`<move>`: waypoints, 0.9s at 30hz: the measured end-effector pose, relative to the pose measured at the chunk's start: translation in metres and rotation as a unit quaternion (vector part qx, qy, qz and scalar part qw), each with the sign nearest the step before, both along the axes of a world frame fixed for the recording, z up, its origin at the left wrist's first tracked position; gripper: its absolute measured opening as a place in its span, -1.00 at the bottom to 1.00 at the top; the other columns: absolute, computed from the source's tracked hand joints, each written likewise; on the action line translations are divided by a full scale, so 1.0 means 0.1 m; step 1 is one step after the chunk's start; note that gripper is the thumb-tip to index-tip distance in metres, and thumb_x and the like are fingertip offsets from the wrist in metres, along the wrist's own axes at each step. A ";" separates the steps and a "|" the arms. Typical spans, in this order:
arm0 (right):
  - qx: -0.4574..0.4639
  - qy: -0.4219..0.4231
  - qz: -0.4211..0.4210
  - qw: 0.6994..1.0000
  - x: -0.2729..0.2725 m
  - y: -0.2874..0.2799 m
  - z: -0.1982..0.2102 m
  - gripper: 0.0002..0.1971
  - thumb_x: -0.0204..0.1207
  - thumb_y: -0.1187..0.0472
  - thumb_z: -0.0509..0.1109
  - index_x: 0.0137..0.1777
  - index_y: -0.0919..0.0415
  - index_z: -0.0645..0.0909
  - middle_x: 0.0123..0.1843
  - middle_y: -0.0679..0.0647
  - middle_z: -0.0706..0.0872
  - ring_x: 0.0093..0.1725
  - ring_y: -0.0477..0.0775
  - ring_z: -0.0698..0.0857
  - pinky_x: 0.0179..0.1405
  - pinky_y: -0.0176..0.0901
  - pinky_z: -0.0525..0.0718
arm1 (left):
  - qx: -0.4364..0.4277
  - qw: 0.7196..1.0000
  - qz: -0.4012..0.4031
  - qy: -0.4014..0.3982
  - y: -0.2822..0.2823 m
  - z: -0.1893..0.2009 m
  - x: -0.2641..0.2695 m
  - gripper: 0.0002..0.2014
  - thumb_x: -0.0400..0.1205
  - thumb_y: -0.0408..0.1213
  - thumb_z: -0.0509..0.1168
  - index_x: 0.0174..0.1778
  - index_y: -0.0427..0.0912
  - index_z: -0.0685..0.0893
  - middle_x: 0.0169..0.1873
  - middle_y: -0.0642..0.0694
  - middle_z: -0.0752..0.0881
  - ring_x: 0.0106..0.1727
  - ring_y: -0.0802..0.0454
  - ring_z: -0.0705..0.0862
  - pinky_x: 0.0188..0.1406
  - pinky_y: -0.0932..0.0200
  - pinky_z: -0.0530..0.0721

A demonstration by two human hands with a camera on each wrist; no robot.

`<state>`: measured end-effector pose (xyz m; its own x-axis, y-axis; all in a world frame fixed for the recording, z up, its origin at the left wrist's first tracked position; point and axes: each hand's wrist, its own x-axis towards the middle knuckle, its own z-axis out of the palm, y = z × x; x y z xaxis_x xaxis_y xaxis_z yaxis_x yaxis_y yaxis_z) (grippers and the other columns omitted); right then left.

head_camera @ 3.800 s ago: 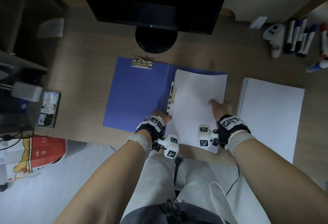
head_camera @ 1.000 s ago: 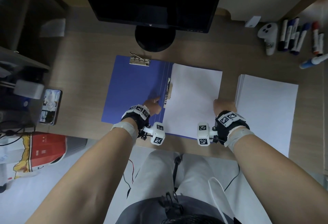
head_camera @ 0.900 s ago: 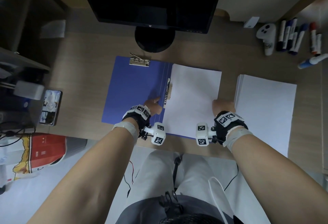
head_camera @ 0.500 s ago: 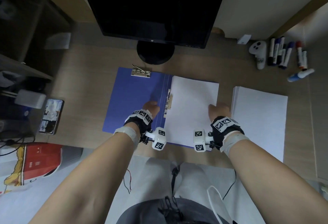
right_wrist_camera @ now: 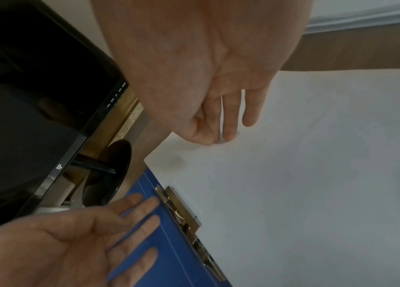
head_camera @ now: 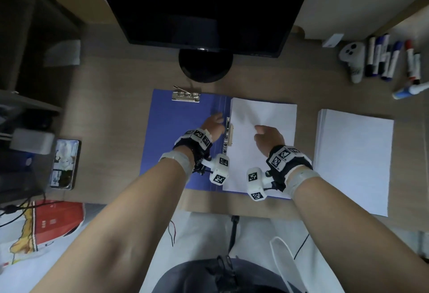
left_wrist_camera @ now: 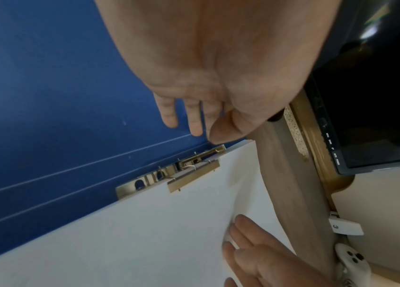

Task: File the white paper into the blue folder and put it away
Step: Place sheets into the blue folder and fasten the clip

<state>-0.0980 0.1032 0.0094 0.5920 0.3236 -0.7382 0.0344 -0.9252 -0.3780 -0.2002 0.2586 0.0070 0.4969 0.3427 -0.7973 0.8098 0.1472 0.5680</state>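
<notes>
The blue folder [head_camera: 176,139] lies open on the desk, with the white paper [head_camera: 267,111] on its right half. A metal clamp [head_camera: 228,135] runs along the spine at the paper's left edge. My left hand [head_camera: 216,118] rests on the blue cover just left of the clamp, fingers straight. In the left wrist view the left hand [left_wrist_camera: 188,128] has its thumb close to the clamp [left_wrist_camera: 188,170]. My right hand [head_camera: 260,130] rests on the paper's middle. In the right wrist view the right hand [right_wrist_camera: 225,134] touches the paper [right_wrist_camera: 316,174] with straight fingers.
A thick stack of white sheets [head_camera: 355,165] lies to the right of the folder. A monitor stand [head_camera: 205,65] is behind it. Several markers [head_camera: 383,60] and a white controller [head_camera: 352,58] lie at the back right. A phone [head_camera: 65,165] is at the left.
Both hands have moved away from the near edge. The left one now sits beside the clamp, and the right one has left the paper's right edge for its middle.
</notes>
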 end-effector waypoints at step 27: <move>-0.002 -0.009 0.030 0.999 -0.03 -0.01 -0.09 -0.52 0.60 0.17 0.22 0.54 -0.03 0.50 0.54 0.04 0.55 0.48 0.18 0.55 0.37 -0.08 0.49 | -0.039 0.999 0.033 0.007 -0.11 -0.08 -0.31 -0.69 0.62 -0.18 0.35 0.16 -0.32 0.76 -0.23 -0.07 0.75 -0.37 0.17 0.61 -0.50 0.40 0.55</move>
<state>-0.1012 0.1024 0.0006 0.5839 0.3569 -0.7291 0.0972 -0.9224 -0.3737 -0.2316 0.2474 -0.0011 0.4645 0.3113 -0.8290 0.8046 0.2426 0.5420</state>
